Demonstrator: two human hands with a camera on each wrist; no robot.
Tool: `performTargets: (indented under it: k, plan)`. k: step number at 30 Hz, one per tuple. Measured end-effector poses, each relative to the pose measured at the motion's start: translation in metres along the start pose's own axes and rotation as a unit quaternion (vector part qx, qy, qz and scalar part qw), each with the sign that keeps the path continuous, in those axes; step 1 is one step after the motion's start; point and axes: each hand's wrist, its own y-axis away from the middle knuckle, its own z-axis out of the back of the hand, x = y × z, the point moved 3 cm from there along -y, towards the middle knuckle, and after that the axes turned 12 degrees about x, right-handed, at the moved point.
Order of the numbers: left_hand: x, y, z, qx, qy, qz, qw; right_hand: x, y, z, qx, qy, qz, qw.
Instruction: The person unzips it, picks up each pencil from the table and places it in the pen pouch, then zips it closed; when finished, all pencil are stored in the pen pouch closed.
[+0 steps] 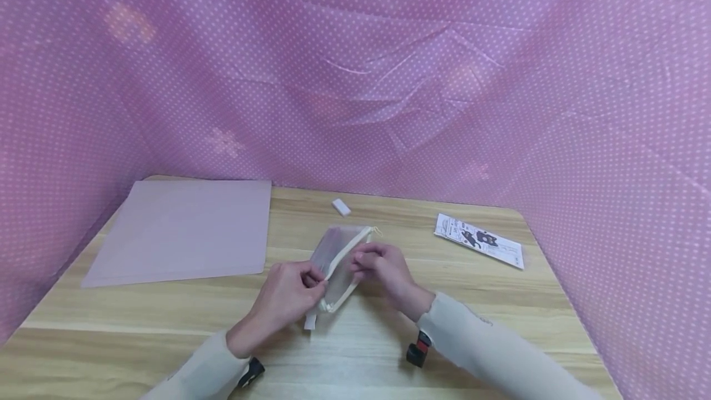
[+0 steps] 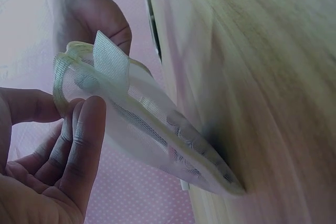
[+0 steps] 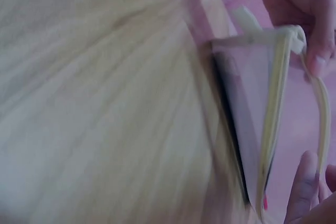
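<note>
A see-through mesh zipper pouch (image 1: pixel 339 295) with cream edging stands tilted over the table, its mouth spread apart. My left hand (image 1: pixel 291 289) pinches one edge of the mouth between thumb and fingers, near the end with a small fabric tab (image 2: pixel 111 61). On the other side, my right hand (image 1: pixel 386 267) has its fingertips at the opposite zipper edge (image 3: pixel 324 114), which runs down between finger and thumb in the right wrist view. Grey patterned shapes (image 2: pixel 184 135) show through the mesh low in the pouch.
Behind the pouch lies a small white block (image 1: pixel 341 207). A flat pack with black cat drawings (image 1: pixel 480 241) is at the right. A large pale sheet (image 1: pixel 189 227) covers the table's left. Pink dotted cloth (image 1: pixel 355 79) hangs around the wooden table (image 1: pixel 166 332).
</note>
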Motion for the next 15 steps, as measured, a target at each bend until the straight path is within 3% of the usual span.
performTargets:
  k: [7, 15]
  plan:
    - [0.000, 0.000, -0.001, -0.005, 0.005, 0.004, 1.0000, 0.006, -0.001, 0.029, -0.056, -0.041, 0.040, 0.9968]
    - [0.000, 0.000, -0.003, -0.007, 0.001, 0.001, 1.0000, 0.007, -0.010, 0.057, -0.116, 0.012, 0.042, 0.9923]
